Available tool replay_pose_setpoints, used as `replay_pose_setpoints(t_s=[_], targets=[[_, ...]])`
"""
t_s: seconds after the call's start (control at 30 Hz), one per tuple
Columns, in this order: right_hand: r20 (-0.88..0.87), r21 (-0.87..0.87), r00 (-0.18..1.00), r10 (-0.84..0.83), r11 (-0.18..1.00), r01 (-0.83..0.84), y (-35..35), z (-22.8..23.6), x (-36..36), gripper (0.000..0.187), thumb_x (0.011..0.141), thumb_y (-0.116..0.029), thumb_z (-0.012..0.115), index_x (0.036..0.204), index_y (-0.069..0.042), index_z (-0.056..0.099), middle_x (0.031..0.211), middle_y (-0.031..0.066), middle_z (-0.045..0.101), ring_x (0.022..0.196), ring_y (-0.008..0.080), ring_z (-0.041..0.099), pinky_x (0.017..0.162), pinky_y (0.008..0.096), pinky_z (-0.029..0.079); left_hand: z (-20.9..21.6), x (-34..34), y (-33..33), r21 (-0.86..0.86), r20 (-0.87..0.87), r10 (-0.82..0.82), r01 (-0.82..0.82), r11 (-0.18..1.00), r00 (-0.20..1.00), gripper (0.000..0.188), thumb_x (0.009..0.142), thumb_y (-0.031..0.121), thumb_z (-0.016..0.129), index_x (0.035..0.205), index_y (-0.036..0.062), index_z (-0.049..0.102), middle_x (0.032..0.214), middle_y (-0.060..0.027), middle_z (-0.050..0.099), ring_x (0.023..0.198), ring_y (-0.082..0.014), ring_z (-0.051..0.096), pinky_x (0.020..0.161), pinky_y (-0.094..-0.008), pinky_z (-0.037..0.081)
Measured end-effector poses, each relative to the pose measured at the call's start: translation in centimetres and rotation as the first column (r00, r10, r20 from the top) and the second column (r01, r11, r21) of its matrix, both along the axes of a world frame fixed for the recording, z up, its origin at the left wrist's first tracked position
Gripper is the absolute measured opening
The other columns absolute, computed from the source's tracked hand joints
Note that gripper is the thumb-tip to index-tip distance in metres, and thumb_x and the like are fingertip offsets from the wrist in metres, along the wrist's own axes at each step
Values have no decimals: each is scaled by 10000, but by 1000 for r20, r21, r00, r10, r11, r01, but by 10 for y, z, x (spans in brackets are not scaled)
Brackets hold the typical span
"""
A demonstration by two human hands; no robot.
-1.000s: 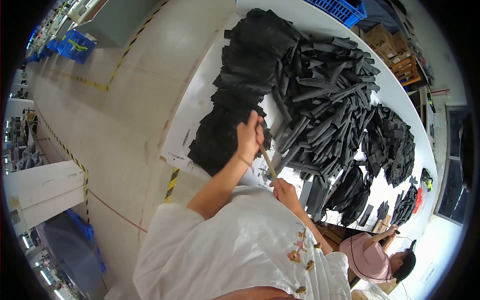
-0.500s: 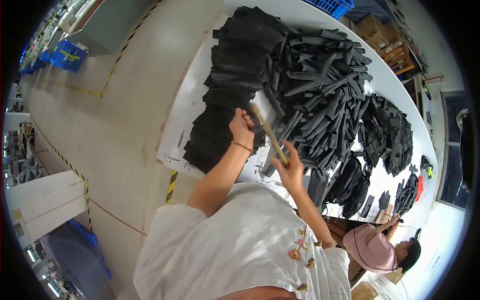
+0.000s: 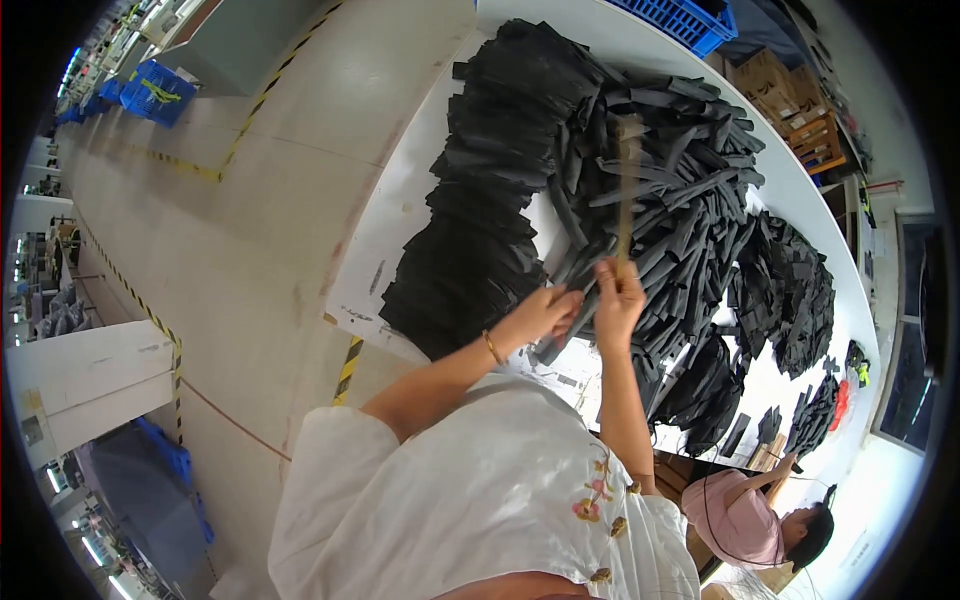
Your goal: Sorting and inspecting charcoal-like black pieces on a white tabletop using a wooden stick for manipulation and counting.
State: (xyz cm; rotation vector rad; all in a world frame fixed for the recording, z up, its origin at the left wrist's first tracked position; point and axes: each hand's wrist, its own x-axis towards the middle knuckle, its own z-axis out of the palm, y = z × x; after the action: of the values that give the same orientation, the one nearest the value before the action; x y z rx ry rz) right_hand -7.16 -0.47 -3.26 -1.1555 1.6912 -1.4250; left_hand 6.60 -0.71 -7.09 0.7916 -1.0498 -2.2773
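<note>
My right hand [image 3: 619, 310] is closed around the near end of a long yellowish wooden stick tool [image 3: 627, 210]. Its far end looks wider but is smeared by motion, and it points away over a heap of dark grey strips [image 3: 670, 180]. Just left of it, my left hand [image 3: 548, 313] has its fingers curled together above a dark strip [image 3: 556, 347] at the near side of the table. Whether those fingers grip anything is hidden. Left of both hands lies a long row of overlapping flat black pieces [image 3: 470, 250].
The white table [image 3: 362, 300] carries more black piles [image 3: 785, 290] to the right. A blue crate [image 3: 690, 22] stands at its far edge, near cardboard boxes [image 3: 775, 85]. A person in pink [image 3: 735, 515] works at the right end. Striped tape [image 3: 245, 130] marks the floor.
My left hand has come down and right from the black row toward the dark strip. My right hand has moved up and right, swinging the stick away over the heap. The view has shifted slightly.
</note>
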Motion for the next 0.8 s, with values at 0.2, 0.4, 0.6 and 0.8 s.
replay_pose_setpoints(t_s=[0.2, 0.4, 0.6, 0.8], targets=[[186, -53, 907, -378, 918, 393, -39, 45, -20, 192, 927, -226, 591, 849, -51, 597, 606, -59, 414, 499, 27, 350, 439, 201, 270, 12, -7, 29, -111, 92, -69, 79, 991, 993, 370, 996, 286, 383, 753, 33, 500, 630, -40, 564, 500, -112, 524, 497, -245, 433], [-291, -122, 779, -556, 829, 546, -91, 29, -176, 289, 859, -249, 673, 1026, -23, 608, 622, 13, 531, 493, 93, 450, 471, 245, 364, -17, 19, 21, -107, 127, 40, -26, 994, 991, 341, 979, 235, 422, 756, 25, 571, 674, -39, 593, 563, -98, 547, 548, -230, 464], [-727, 53, 680, -88, 982, 184, -131, 3, -112, 295, 855, -207, 644, 1115, -74, 608, 741, 139, 647, 677, 312, 638, 591, 381, 483, -30, 13, -48, -243, 254, 331, -271, 931, 909, 218, 948, 180, 510, 919, 0, 630, 724, -37, 619, 608, -76, 566, 574, -212, 471], [-897, 21, 441, -40, 991, 133, -163, -32, -145, 223, 844, -196, 644, 1018, -59, 623, 728, 154, 634, 645, 347, 624, 553, 409, 478, -31, -21, -83, -67, 169, 332, -325, 943, 928, 290, 918, 261, 588, 1006, -14, 619, 862, -61, 645, 744, -109, 604, 697, -234, 496]])
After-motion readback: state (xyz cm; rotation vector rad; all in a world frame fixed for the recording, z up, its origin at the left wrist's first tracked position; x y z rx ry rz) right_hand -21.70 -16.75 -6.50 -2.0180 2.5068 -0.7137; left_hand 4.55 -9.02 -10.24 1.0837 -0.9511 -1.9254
